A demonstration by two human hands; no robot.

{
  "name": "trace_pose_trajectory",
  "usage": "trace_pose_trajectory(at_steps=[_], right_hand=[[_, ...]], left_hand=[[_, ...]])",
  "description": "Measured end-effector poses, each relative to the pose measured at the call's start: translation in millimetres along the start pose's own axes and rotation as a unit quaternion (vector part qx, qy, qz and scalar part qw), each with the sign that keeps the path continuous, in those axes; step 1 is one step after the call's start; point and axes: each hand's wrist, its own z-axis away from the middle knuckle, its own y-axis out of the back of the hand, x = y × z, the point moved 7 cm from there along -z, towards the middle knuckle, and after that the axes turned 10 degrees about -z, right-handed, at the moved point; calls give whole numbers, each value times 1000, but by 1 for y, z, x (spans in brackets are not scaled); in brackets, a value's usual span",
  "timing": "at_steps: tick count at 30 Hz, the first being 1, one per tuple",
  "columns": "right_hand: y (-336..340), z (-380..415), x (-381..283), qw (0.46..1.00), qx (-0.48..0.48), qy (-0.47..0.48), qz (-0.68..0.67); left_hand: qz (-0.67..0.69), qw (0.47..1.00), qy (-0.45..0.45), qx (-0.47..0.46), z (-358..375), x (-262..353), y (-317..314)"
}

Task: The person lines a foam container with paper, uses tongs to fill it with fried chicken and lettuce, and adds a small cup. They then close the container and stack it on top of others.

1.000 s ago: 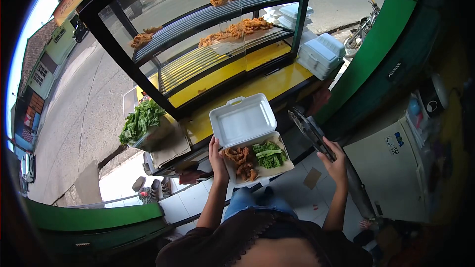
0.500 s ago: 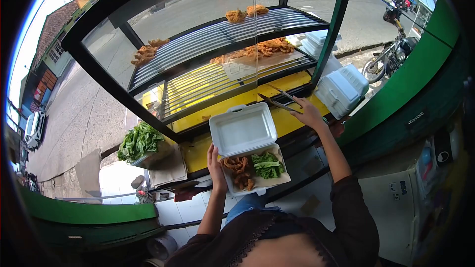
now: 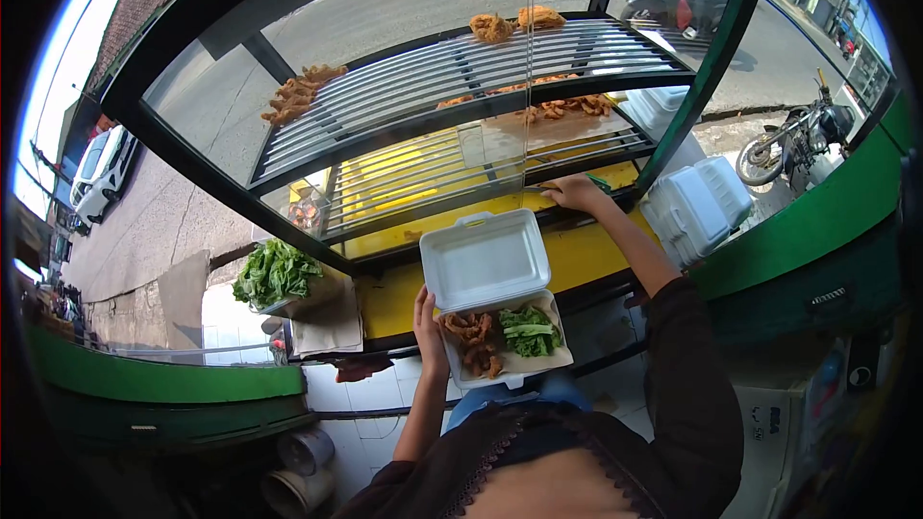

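My left hand (image 3: 430,323) holds an open white foam box (image 3: 486,259) by its left edge, in front of a glass display case (image 3: 423,149). The box's bottom half has fried pieces (image 3: 471,338) on the left and green leaves (image 3: 528,331) on the right. My right hand (image 3: 575,193) reaches to the case's lower opening, closed on thin metal tongs (image 3: 538,188) that point left under the lower rack. More fried pieces (image 3: 569,108) lie on that rack just above the hand.
Fried pieces (image 3: 300,91) also sit on the upper rack. A tray of lettuce (image 3: 277,272) stands left of the case. Stacked white foam boxes (image 3: 697,207) stand at its right end. Green walls flank the yellow counter (image 3: 586,259). A motorbike (image 3: 793,139) and a car (image 3: 101,168) are on the street beyond.
My right hand swung up from low on the right with the tongs to the case's lower opening. The foam box stayed in my left hand. The view shifted left.
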Motion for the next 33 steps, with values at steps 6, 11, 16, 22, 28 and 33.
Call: trace_pose_trajectory(at_steps=[6,11,16,22,28,33], right_hand=[[-2,1,-2,997,-9,63,-37],[1,20,-10,986,79,103,104],[14,58,-34,948,218,230,-13],[60,94,-95,879,277,334,-195],[122,62,-195,795,464,386,-60],[105,22,-235,784,450,422,63]], left_hand=[[27,999,-13,26,16,-7,-8],[29,997,-44,48,32,-4,-25],[34,992,-104,68,51,12,-52],[49,989,-114,81,51,-7,-44],[45,987,-119,97,64,1,-40],[43,988,-111,99,63,6,-39]])
